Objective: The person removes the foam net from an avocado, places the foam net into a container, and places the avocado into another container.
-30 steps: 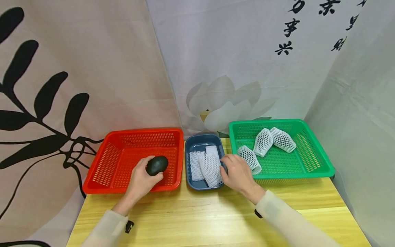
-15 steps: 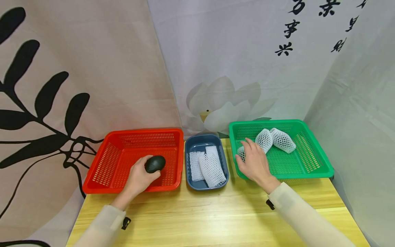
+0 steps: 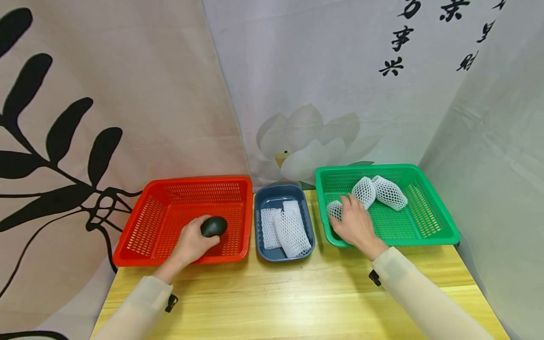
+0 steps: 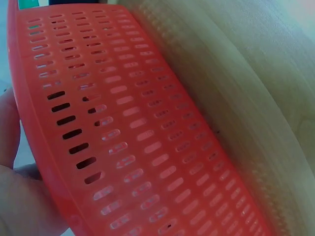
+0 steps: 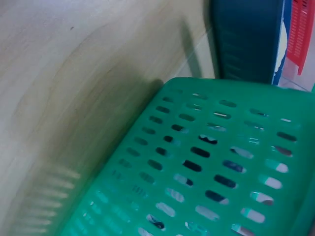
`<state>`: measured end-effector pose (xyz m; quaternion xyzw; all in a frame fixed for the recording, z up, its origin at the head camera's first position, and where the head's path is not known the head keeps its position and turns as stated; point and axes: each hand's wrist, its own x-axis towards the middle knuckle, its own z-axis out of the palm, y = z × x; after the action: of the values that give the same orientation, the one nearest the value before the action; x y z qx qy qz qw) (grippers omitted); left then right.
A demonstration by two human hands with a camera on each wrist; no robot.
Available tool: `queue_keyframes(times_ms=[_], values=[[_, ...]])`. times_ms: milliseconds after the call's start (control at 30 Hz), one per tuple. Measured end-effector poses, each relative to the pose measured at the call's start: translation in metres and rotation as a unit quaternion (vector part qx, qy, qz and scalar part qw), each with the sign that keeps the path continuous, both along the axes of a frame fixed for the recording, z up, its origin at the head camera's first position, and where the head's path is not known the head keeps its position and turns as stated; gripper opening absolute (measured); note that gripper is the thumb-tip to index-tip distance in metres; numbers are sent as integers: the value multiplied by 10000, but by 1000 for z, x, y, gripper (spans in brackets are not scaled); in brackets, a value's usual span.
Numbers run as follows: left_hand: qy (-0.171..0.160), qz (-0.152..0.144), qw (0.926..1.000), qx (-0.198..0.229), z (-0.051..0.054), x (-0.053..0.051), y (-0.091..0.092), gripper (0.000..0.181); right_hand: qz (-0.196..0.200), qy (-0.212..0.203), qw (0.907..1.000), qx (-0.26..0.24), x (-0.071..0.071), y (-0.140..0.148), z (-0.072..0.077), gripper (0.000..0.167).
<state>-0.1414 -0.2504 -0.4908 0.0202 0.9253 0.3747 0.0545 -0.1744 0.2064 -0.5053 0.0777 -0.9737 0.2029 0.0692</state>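
Observation:
My left hand [image 3: 193,241] holds a dark, smooth avocado [image 3: 214,226] between thumb and fingers, over the red basket [image 3: 140,262]. In the left wrist view, part of that hand [image 4: 24,201] shows beyond the basket's red wall [image 4: 123,118]. My right hand [image 3: 356,224] reaches into the near left corner of the green basket [image 3: 425,241]. Its thumb and fingers lie around a white foam fruit net [image 3: 334,209], mostly hidden under the hand. Two more foam nets, a left one [image 3: 363,191] and a right one [image 3: 389,193], lie farther back; their contents cannot be made out.
Between the baskets stands a blue-grey tray [image 3: 260,250] with several flat white foam nets [image 3: 291,233]. All three containers sit on a wooden table [image 3: 272,302]. A printed curtain [image 3: 340,71] hangs close behind them.
My right hand has moved from beside the tray to the right, into the green basket, and closed around the near foam net. The left hand with the avocado has shifted slightly left.

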Motion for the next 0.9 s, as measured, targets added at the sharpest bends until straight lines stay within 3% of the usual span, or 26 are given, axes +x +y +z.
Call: queue_keyframes(times_ms=[367, 667, 900], values=[[-419, -241, 9986, -202, -5, -8, 2, 69, -47, -1075, 9941, 122, -6, 4, 0, 78], [-837, -334, 9954, -337, -6, -13, 6, 73, 41, -1448, 9893, 178, -12, 5, -2, 82], [-934, -449, 9936, -452, -11, -16, 6, 73, 30, -1733, 9846, 216, -17, 5, -4, 85]])
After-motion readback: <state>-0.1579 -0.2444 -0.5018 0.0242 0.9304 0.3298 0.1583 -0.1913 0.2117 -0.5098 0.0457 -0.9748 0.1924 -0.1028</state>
